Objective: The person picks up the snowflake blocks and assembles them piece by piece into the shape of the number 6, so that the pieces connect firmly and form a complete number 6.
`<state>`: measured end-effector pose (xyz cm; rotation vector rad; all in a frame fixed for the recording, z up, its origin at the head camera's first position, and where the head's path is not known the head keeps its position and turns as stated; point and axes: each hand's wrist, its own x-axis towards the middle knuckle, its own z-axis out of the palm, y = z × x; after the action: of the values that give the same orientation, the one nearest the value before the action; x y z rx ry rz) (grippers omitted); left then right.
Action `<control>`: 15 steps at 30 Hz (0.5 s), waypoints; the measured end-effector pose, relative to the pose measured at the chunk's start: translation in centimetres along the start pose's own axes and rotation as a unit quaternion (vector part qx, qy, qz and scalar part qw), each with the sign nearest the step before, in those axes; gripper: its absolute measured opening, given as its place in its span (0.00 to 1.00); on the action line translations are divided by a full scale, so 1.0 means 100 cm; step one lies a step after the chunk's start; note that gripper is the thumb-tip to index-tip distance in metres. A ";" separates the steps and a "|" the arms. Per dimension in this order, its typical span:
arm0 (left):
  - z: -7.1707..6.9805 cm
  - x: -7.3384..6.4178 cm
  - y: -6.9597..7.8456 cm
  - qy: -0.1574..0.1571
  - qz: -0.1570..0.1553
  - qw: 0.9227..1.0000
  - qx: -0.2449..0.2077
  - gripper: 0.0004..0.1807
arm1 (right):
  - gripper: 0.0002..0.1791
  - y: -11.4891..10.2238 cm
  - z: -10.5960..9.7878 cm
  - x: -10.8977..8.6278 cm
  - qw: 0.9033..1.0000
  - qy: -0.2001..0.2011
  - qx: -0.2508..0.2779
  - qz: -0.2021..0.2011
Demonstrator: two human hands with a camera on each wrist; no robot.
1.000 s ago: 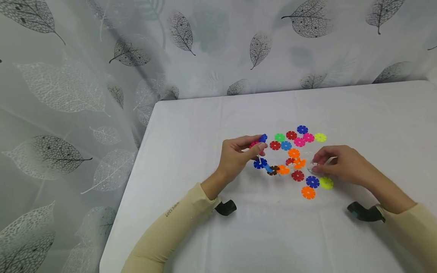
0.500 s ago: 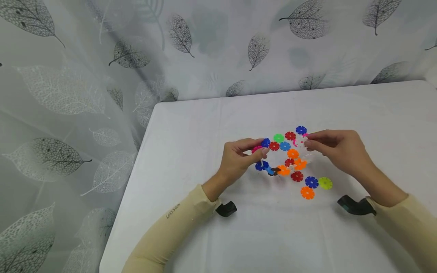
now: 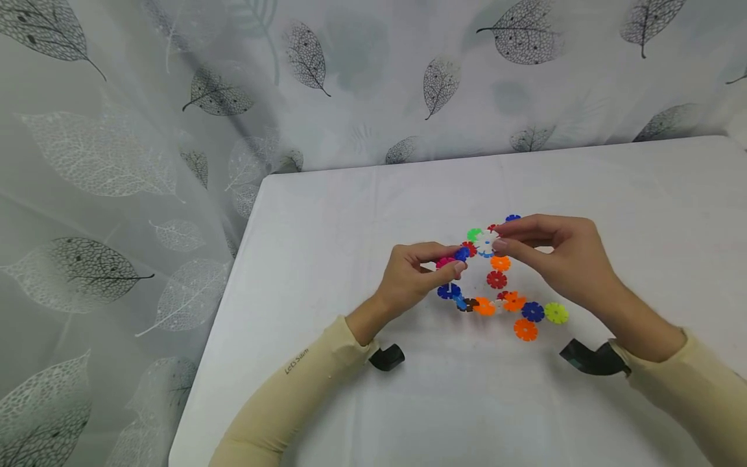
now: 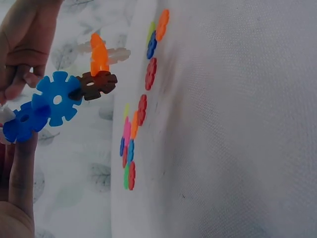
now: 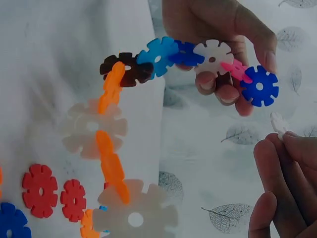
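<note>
Fingers [image 3: 531, 224] above white tabletop [image 3: 443, 402], leaf-print cloth [image 3: 373, 91] behind.

In the right wrist view, ten linked discs [image 5: 136, 72] were counted: three white discs [image 5: 219, 58], two blue discs [image 5: 268, 87], two orange discs [image 5: 114, 85], one pink disc [image 5: 237, 70], one light blue disc [image 5: 165, 53] and one brown disc [image 5: 143, 73], plus one single white disc [image 5: 278, 123]. On one table [image 3: 327, 227], four red discs [image 4: 151, 74], two yellow discs [image 4: 150, 30], two loose orange discs [image 4: 162, 25], two loose blue discs [image 4: 151, 45], one loose light blue disc [image 4: 131, 150] and one green disc [image 4: 126, 177] were tallied; pink unclear, overlapped. One left hand [image 3: 411, 272], one right hand [image 3: 569, 250] and two sleeves [image 3: 292, 395] were noted.
</note>
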<state>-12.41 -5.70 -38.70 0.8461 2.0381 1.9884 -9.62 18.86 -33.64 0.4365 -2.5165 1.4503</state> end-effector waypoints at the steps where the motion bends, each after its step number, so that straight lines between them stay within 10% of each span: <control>1: 0.000 0.000 0.000 -0.002 0.000 1.000 0.002 0.16 | 0.14 -0.001 0.001 0.000 1.000 0.001 0.003 -0.008; 15: 0.002 -0.002 -0.001 -0.018 -0.014 0.999 -0.024 0.19 | 0.13 -0.004 0.013 -0.001 0.998 0.021 0.043 -0.029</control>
<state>-12.21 -5.61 -38.85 0.8321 1.9641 1.9851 -9.41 17.52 -33.99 0.4846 -2.3962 1.5333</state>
